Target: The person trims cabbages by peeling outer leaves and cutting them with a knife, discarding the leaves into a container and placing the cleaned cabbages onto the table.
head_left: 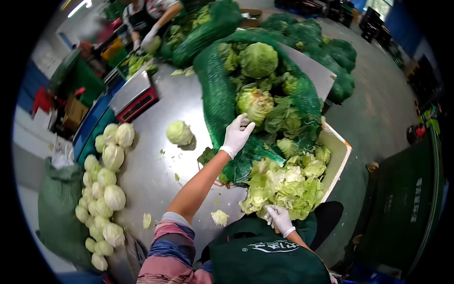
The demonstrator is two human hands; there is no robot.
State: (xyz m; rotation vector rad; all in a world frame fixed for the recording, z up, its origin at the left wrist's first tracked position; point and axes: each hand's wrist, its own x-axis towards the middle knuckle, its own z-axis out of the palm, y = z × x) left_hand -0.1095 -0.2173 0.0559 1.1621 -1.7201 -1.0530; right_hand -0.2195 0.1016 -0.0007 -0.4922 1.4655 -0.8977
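Cabbage, green, brown-blotched; left fingers apart beside it; right fingers, state unclear

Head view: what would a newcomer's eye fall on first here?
First, probably the open green mesh bag, with a browned cabbage inside near the white-gloved left hand. Then the pale cabbages massed along the left side of the metal table. Nearer the wearer, loose leaves heap up near the gloved right hand.
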